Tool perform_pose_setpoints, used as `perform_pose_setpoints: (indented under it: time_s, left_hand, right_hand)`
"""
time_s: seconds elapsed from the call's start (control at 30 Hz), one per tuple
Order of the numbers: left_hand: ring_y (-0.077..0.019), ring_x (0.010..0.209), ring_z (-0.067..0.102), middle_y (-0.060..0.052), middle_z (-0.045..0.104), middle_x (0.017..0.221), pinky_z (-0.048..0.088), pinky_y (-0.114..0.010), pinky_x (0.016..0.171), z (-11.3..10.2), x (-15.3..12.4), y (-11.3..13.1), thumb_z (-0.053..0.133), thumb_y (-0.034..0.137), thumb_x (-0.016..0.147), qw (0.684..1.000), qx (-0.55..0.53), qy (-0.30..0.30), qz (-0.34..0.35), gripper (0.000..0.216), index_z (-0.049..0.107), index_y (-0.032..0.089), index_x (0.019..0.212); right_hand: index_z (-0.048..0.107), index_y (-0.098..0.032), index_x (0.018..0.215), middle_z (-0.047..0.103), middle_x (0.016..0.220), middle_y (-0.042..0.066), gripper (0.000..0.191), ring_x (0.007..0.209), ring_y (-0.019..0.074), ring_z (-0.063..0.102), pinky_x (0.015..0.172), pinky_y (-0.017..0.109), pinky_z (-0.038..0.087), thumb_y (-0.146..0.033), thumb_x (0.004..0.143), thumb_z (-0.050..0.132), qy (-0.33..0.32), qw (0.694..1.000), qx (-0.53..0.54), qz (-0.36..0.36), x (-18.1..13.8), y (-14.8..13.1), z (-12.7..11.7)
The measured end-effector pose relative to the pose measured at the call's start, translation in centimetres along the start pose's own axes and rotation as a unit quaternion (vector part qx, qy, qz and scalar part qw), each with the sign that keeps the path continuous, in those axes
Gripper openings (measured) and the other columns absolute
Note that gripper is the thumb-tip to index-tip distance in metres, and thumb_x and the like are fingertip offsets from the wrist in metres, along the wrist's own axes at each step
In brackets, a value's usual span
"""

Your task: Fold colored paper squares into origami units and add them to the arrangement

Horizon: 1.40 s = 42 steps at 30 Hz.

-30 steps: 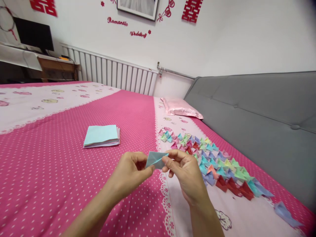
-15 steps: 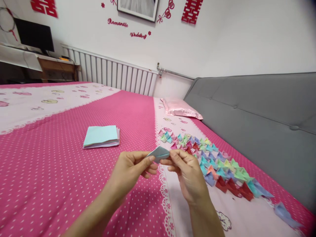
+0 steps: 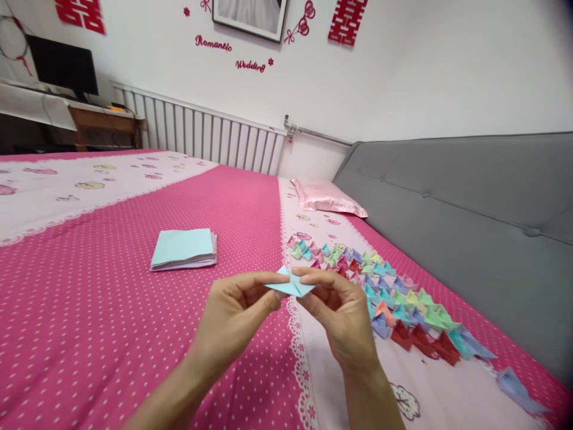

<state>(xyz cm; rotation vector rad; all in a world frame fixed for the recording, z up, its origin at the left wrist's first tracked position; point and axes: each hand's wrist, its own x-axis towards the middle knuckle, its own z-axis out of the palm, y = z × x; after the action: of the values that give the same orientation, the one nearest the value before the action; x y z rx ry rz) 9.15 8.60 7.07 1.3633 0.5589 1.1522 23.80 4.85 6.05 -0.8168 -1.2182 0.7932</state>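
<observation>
A small folded piece of light blue paper (image 3: 293, 288) is held above the bed between both hands, with creases meeting near its middle. My left hand (image 3: 244, 307) pinches its left side, index finger on top and thumb below. On the right side, my right hand (image 3: 338, 310) grips it the same way, its index fingertip close to the left one. Just beyond and right of my right hand lie rows of small folded paper boats (image 3: 403, 298) in several colours. Left of the hands rests a stack of square paper sheets (image 3: 183, 248), light blue on top.
Everything lies on a pink dotted bedspread (image 3: 111, 322) with pale lace-edged bands. A pink pillow (image 3: 329, 196) is at the far side, beside a grey padded headboard (image 3: 470, 197). Behind the bed stand a white radiator (image 3: 201, 128) and a desk with a monitor (image 3: 62, 65).
The folded paper has been turned, so its brighter, creased face now shows. Both index fingers have moved onto its top, closer together, with the thumbs beneath.
</observation>
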Motion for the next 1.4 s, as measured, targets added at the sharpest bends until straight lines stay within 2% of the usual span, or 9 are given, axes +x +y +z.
perform_pose_setpoints:
  time_s: [0.13, 0.43, 0.63, 0.73, 0.83, 1.03, 1.1, 1.27, 1.4]
  left_hand:
    - [-0.0140, 0.072, 0.064, -0.003, 0.070, 0.078, 0.051, -0.021, 0.065, -0.1, -0.2, 0.1, 0.067, 0.016, 0.069, 0.998, 0.036, -0.033, 0.040, 0.019, 0.067, 0.019, 0.087]
    - [-0.0127, 0.068, 0.064, -0.001, 0.071, 0.076, 0.053, -0.019, 0.062, -0.3, 0.0, -0.1, 0.069, 0.017, 0.067, 0.996, 0.063, -0.019, 0.058, 0.013, 0.069, 0.020, 0.079]
    - [-0.0111, 0.066, 0.063, 0.000, 0.070, 0.072, 0.051, -0.017, 0.060, -0.2, -0.1, 0.4, 0.068, 0.014, 0.067, 0.995, 0.062, -0.008, 0.080, 0.009, 0.071, 0.022, 0.070]
    - [-0.0120, 0.069, 0.064, 0.000, 0.070, 0.074, 0.052, -0.018, 0.063, 0.1, -0.3, 0.3, 0.067, 0.013, 0.068, 0.996, 0.032, 0.019, 0.078, 0.008, 0.070, 0.021, 0.068]
    - [-0.0117, 0.066, 0.062, 0.000, 0.070, 0.072, 0.051, -0.019, 0.060, 0.5, -0.5, 0.0, 0.068, 0.015, 0.066, 0.996, 0.014, 0.052, 0.073, 0.006, 0.070, 0.021, 0.067]
    - [-0.0083, 0.050, 0.054, 0.002, 0.063, 0.054, 0.046, -0.017, 0.047, 0.7, -0.6, -0.4, 0.069, 0.021, 0.066, 0.993, 0.041, 0.099, 0.049, 0.002, 0.069, 0.019, 0.068]
    - [-0.0088, 0.051, 0.055, 0.001, 0.065, 0.058, 0.047, -0.017, 0.048, 0.7, -0.6, -0.4, 0.069, 0.022, 0.066, 0.993, 0.042, 0.102, 0.050, 0.009, 0.069, 0.019, 0.075]
    - [-0.0124, 0.063, 0.062, 0.000, 0.070, 0.073, 0.051, -0.020, 0.056, 0.5, -0.6, -0.5, 0.065, 0.023, 0.072, 0.991, 0.088, 0.072, 0.073, 0.039, 0.057, 0.024, 0.111]
    - [-0.0147, 0.081, 0.064, 0.001, 0.069, 0.096, 0.053, -0.024, 0.072, 0.2, -0.7, -0.9, 0.062, 0.019, 0.075, 0.963, 0.197, 0.074, 0.168, 0.029, 0.063, 0.028, 0.103]
  right_hand:
    - [0.068, -0.027, 0.076, 0.066, 0.096, 0.002, 0.015, 0.087, 0.0177, 0.062, 0.069, 0.029, 0.053, -0.013, 0.068, 0.067, 0.028, 0.997, -0.047, -0.050, 0.0, 0.1, -0.3]
    - [0.070, -0.028, 0.074, 0.067, 0.094, 0.002, 0.020, 0.093, 0.0200, 0.060, 0.073, 0.032, 0.052, -0.010, 0.065, 0.069, 0.046, 0.979, -0.152, -0.124, -0.1, -0.1, -0.6]
    - [0.070, -0.027, 0.071, 0.069, 0.084, 0.002, 0.014, 0.101, 0.0225, 0.057, 0.076, 0.035, 0.051, -0.013, 0.067, 0.069, 0.032, 0.982, -0.150, -0.111, -0.2, -0.5, -0.1]
    - [0.069, -0.025, 0.070, 0.068, 0.088, 0.003, 0.009, 0.099, 0.0221, 0.058, 0.079, 0.036, 0.050, -0.017, 0.069, 0.067, 0.046, 0.986, -0.134, -0.091, -0.3, -0.4, 0.2]
    - [0.067, -0.024, 0.071, 0.066, 0.092, 0.002, 0.007, 0.090, 0.0197, 0.061, 0.075, 0.033, 0.051, -0.017, 0.071, 0.065, 0.066, 0.990, -0.099, -0.074, -0.5, -0.1, 0.7]
    - [0.064, -0.022, 0.072, 0.065, 0.082, 0.001, 0.007, 0.075, 0.0155, 0.062, 0.064, 0.027, 0.051, -0.016, 0.070, 0.066, 0.117, 0.986, -0.083, -0.083, -0.9, 0.6, 1.8]
    - [0.063, -0.021, 0.072, 0.064, 0.076, 0.000, 0.007, 0.069, 0.0135, 0.061, 0.060, 0.025, 0.050, -0.016, 0.070, 0.066, 0.135, 0.983, -0.091, -0.081, -1.0, 0.8, 2.1]
    - [0.060, -0.021, 0.072, 0.060, 0.067, -0.003, 0.010, 0.061, 0.0102, 0.057, 0.056, 0.021, 0.048, -0.016, 0.069, 0.068, 0.154, 0.980, -0.104, -0.076, -1.0, 0.8, 2.2]
    - [0.062, -0.021, 0.074, 0.062, 0.068, -0.002, 0.008, 0.061, 0.0111, 0.058, 0.056, 0.023, 0.049, -0.018, 0.068, 0.068, 0.164, 0.978, -0.106, -0.071, -0.9, 0.8, 2.2]
